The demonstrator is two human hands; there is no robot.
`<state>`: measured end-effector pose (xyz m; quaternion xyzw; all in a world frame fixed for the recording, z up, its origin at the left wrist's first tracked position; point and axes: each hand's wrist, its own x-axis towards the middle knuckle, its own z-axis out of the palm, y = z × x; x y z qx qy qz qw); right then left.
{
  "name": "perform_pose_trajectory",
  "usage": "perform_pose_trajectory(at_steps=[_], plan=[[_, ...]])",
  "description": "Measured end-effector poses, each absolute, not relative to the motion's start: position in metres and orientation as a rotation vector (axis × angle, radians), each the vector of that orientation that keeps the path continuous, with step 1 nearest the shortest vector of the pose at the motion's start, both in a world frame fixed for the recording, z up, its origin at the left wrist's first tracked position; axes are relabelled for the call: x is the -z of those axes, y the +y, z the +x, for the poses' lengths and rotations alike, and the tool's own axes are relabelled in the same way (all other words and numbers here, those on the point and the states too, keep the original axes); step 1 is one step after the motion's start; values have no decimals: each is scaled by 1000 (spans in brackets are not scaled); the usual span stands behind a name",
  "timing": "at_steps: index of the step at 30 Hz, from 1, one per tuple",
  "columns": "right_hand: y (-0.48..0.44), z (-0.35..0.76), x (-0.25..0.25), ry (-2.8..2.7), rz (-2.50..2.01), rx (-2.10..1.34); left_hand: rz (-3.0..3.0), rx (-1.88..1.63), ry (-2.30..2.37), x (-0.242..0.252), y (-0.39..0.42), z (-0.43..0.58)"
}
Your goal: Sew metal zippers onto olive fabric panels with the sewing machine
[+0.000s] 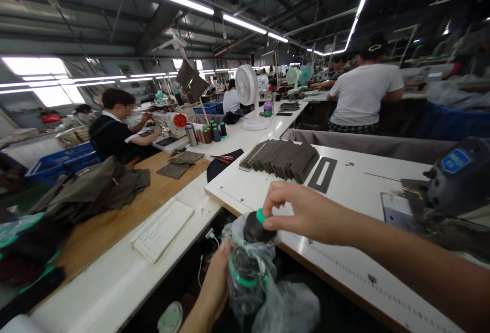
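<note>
Clear plastic bag (248, 282), crumpled, nearest the camera, its lower part cut off by the frame edge. Contents: 2 dark rounded objects, each with a green band, shapes blurred by the film; exact kind hard to make out. Upper object (254, 227) sits at the bag's mouth, its green rim showing. Right hand (306, 210): fingertips (272, 195) and thumb pinched together on that upper object, gripping it at the rim. Left hand (216, 284): closed around the bag's side, fingers partly hidden behind the film, wrist cut off below. Both held above the gap between 2 tables. Beside the right forearm: white sewing table (367, 271) bearing stacked dark fabric strips (281, 159) and a dark slotted template (322, 174). Sewing machine (455, 180), cut off at right edge.
</note>
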<state>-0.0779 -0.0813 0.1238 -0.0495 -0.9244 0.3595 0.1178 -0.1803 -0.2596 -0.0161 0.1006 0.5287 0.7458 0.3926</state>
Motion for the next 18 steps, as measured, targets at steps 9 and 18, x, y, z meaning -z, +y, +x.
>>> perform_pose_trajectory(at_steps=[9,18], plan=[[-32,-25,-173,-2494,-522,-599,172,-1889,1049,-6,-257,-166],[8,74,-222,-2574,-784,-203,368,-1856,888,-31,-227,-148]])
